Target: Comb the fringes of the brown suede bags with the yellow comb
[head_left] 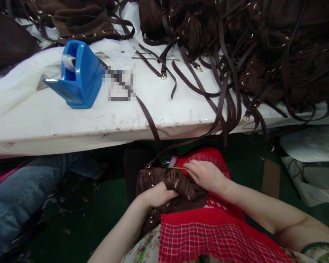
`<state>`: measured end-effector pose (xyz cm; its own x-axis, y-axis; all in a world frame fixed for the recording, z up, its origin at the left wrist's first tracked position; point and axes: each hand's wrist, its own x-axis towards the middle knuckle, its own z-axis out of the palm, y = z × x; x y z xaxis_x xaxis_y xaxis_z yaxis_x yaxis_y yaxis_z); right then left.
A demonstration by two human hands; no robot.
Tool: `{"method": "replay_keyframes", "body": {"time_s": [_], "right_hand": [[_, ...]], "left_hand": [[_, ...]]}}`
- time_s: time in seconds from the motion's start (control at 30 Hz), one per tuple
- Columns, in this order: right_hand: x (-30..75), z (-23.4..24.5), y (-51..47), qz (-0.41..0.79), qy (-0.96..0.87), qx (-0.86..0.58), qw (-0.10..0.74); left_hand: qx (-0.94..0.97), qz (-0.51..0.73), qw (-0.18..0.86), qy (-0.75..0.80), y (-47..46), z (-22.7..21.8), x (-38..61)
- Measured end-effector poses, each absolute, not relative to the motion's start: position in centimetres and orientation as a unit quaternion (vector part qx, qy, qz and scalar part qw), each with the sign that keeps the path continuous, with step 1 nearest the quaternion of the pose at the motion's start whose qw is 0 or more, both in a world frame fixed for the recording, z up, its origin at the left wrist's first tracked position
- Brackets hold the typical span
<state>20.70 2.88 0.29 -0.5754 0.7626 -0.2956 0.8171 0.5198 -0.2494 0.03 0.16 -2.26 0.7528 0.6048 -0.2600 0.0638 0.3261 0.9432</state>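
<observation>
A brown suede bag with gathered folds and brass eyelets lies on my lap, over a red apron. My left hand is closed around the bunched top of the bag. My right hand pinches a thin yellowish stick-like tool that points left across the bag's opening. A brown strap runs from the bag up over the table edge.
A white table spans the view above my lap. On it stand a blue tape dispenser and piles of brown bags and straps. Another person's jeans-clad leg is at left. White bags lie on the green floor at right.
</observation>
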Motion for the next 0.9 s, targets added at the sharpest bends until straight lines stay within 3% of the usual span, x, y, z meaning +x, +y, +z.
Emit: {"method": "replay_keyframes", "body": {"time_s": [0.2,0.37,0.43,0.57,0.77,0.9], "right_hand": [[23.0,-2.6,5.4,-0.187,0.783,0.578,0.135],[25.2,-0.2,5.5,-0.275,0.791,0.543,-0.061],[25.0,1.5,4.3,-0.311,0.82,0.472,-0.094],[24.0,3.1,2.1,-0.316,0.883,0.342,-0.052],[22.8,2.0,1.5,-0.195,0.926,0.323,0.001],[21.9,1.6,2.2,-0.191,0.92,0.339,0.048]], "left_hand": [[0.506,0.155,0.785,0.321,-0.4,-1.3,0.2],[0.356,0.207,0.829,0.379,-0.8,-2.9,-0.3],[0.327,0.215,0.84,0.374,-0.8,-3.5,-0.3],[0.299,0.212,0.842,0.395,-0.9,-4.0,0.0],[0.313,0.208,0.833,0.406,-0.9,-3.7,0.2],[0.345,0.178,0.834,0.392,-1.0,-3.4,-0.1]]}}
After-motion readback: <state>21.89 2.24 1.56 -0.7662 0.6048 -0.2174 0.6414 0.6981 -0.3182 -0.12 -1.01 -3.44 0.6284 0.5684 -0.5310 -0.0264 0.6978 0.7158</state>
